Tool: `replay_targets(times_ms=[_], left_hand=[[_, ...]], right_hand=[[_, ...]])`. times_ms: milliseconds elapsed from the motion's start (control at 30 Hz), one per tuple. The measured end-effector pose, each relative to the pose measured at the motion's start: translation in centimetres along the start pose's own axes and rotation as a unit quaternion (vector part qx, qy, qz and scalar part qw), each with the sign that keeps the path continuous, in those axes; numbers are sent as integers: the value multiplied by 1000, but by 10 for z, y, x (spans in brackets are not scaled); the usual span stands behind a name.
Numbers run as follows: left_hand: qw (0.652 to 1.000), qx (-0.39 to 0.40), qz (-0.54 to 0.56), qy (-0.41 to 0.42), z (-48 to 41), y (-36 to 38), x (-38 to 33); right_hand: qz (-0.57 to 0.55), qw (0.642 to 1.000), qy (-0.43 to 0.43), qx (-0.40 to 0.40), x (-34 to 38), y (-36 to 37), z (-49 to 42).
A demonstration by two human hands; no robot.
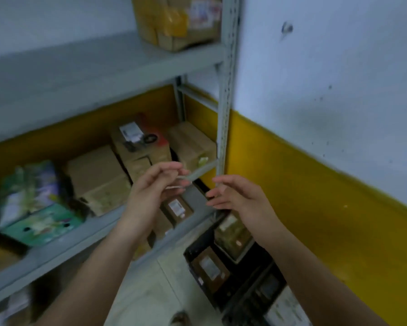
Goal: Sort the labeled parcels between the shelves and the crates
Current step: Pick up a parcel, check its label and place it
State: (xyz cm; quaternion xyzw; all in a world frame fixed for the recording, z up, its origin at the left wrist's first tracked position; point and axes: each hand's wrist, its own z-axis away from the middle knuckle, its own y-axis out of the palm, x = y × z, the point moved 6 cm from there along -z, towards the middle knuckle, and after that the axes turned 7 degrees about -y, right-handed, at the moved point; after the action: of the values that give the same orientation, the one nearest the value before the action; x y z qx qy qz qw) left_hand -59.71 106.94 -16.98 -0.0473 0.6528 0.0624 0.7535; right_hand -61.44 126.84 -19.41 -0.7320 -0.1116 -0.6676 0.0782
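Left hand (150, 191) before the middle shelf (80, 241), fingers curled, too blurred to tell if holding anything; right hand (240, 198) beside it, fingers relaxed, empty. Labeled parcels (136, 142) at the shelf's right end, others in black crates (193, 251) below.

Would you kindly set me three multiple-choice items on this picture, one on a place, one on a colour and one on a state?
1. Where does the yellow-taped parcel stand?
A. on the upper shelf, beside the post
B. on the floor
C. in a crate

2. What colour is the wall's lower band?
A. red
B. yellow
C. green

3. How is the right hand?
A. gripping a box
B. open, holding nothing
C. out of view

Answers:
1 A, it sits at the shelf's right end next to the post.
2 B, the paint there is plainly yellow.
3 B, its fingers are loosely spread with nothing between them.
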Motion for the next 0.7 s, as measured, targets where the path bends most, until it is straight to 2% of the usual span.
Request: replay_targets(times_ms=[267, 567, 700], left_hand=[[982, -13, -28, 188, 4, -26, -114], [965, -16, -75, 250, -105, -33, -171], [954, -71, -147, 253, -196, -36, -202]], right_hand=[[13, 988, -154, 15, 106, 19, -41], [39, 981, -186, -39, 136, 8, -145], [61, 978, -174, -93, 146, -5, -221]])
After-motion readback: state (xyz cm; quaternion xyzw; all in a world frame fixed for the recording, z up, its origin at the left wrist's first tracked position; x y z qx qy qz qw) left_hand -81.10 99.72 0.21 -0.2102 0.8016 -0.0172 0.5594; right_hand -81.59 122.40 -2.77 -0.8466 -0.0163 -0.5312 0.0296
